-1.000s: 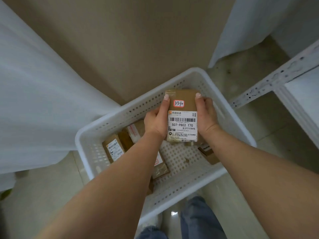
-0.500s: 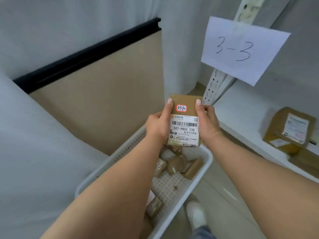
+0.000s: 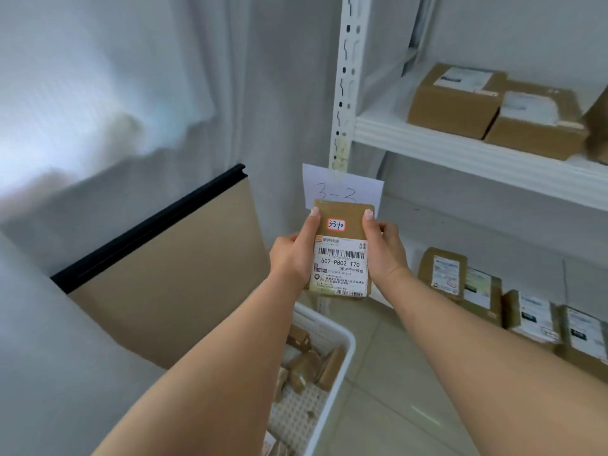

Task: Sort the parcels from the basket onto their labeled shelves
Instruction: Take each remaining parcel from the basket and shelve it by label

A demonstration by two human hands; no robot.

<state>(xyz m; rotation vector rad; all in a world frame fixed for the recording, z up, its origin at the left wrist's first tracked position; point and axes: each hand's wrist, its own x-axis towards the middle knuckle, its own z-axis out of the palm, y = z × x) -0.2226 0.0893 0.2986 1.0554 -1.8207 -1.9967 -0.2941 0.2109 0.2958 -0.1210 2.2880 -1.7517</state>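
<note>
Both hands, left (image 3: 294, 255) and right (image 3: 383, 251), are gripping 1 parcel (image 3: 342, 248) marked 3-3-10, fingers curled round its edges, before the 3-3 sign (image 3: 342, 189). Shelves (image 3: 477, 153) are holding several already; basket (image 3: 332, 383) is still holding more, so mid-task.

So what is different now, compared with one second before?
The parcel has been lifted from above the basket up to the shelf unit and now sits just below the 3-3 sign. The view rose with it, showing the upper shelf with boxes. Unchanged: left hand and right hand hold its side edges, label facing the camera.
</note>
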